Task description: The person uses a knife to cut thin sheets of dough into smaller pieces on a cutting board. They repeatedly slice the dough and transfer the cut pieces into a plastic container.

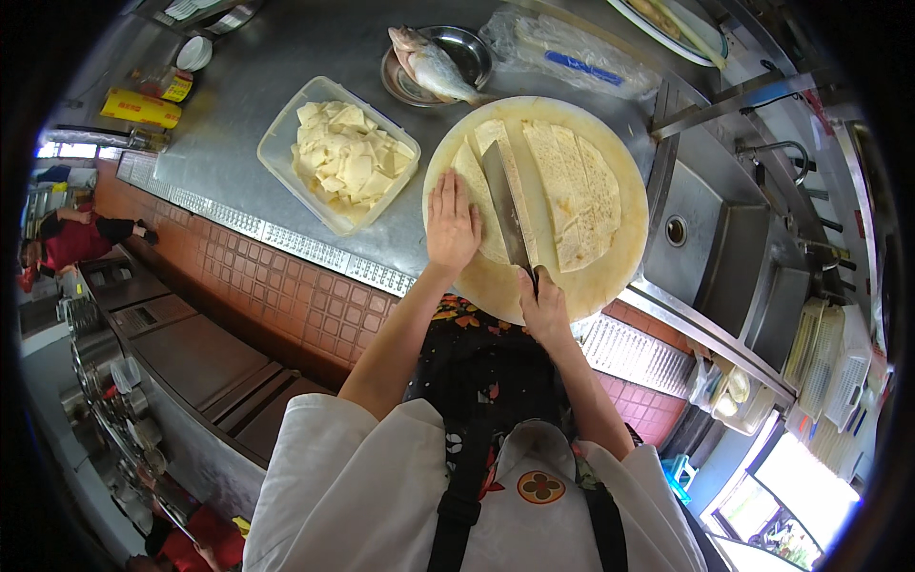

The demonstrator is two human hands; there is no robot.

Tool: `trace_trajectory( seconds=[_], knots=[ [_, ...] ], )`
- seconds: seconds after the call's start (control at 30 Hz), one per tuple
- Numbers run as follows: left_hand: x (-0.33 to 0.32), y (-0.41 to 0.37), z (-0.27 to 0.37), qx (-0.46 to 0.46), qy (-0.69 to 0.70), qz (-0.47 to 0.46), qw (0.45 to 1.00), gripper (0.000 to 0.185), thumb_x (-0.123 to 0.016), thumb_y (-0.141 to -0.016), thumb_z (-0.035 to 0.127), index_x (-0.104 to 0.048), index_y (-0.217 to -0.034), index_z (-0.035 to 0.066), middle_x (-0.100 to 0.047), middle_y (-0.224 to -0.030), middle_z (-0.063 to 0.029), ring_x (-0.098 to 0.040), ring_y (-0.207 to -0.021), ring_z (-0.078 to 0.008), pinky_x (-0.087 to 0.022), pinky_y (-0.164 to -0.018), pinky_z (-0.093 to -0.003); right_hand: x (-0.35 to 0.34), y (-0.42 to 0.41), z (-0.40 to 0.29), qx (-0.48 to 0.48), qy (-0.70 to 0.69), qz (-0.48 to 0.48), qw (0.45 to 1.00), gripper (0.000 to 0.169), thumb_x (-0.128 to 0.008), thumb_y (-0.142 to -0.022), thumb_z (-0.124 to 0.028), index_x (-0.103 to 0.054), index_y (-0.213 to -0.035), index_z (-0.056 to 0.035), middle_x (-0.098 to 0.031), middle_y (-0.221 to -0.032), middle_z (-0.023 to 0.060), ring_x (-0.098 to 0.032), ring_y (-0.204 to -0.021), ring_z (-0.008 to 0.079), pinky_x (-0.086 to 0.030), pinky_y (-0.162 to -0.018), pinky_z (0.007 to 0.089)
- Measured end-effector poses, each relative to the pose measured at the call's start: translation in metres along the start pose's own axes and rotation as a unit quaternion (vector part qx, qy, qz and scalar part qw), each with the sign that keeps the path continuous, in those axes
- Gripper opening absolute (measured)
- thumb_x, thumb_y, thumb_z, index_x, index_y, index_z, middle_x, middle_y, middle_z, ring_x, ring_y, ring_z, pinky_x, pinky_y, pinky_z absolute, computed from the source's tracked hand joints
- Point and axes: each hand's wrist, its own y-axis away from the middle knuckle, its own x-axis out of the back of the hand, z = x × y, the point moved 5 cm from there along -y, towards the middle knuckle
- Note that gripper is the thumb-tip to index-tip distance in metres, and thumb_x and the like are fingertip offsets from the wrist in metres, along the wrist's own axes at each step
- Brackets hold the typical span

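On a round, pale cutting board (486,293) lies a flat, round sheet of cream-coloured food (572,193), parted into long strips. My right hand (545,304) grips the handle of a cleaver (506,200), whose broad blade lies along a strip left of the board's middle. My left hand (453,222) rests flat, fingers extended, on the leftmost piece of the sheet. The strips on the right lie side by side, apart from the blade. Left of the board, a clear plastic tub (282,168) holds a heap of cut pale pieces (350,154).
A whole fish (432,64) lies on a round metal dish (475,57) behind the board. Beside it is a plastic-wrapped package (565,53). To the right is a steel sink (686,200). People in red work at the far left (68,239) and lower left (200,543).
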Motion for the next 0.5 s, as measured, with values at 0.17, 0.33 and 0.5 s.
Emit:
trace_trajectory(
  seconds=[0.17,0.33,0.5],
  knots=[
    [0.001,-0.001,0.002,-0.006,-0.007,-0.002,1.000,0.057,-0.052,-0.088,0.015,-0.034,-0.136,-0.011,-0.034,-0.144,-0.0242,-0.033,-0.133,-0.0400,-0.027,-0.111,-0.0492,0.000,0.023,-0.002,0.091,0.072,0.038,0.993,0.028,-0.054,-0.096,-0.024,-0.046,-0.093,0.0033,-0.054,-0.064,0.0275,-0.057,-0.066,0.0487,-0.044,-0.055,0.0492],
    [0.000,0.001,0.002,0.004,-0.005,-0.017,1.000,0.059,-0.052,-0.088,0.015,-0.033,-0.137,-0.011,-0.034,-0.144,-0.0245,-0.033,-0.133,-0.0403,-0.027,-0.111,-0.0494,-0.008,0.029,0.010,0.055,0.059,0.006,0.997,0.026,-0.054,-0.095,-0.020,-0.043,-0.091,0.0035,-0.055,-0.063,0.0279,-0.058,-0.062,0.0485,-0.044,-0.051,0.0512],
    [-0.003,0.000,0.002,0.007,0.001,-0.011,1.000,0.058,-0.053,-0.089,0.014,-0.033,-0.138,-0.010,-0.033,-0.145,-0.0241,-0.032,-0.132,-0.0425,-0.027,-0.110,-0.0496,-0.034,0.011,0.017,0.079,0.098,0.045,0.991,0.024,-0.057,-0.094,-0.015,-0.044,-0.095,0.0049,-0.054,-0.060,0.0228,-0.057,-0.057,0.0446,-0.041,-0.048,0.0473]
  ],
)
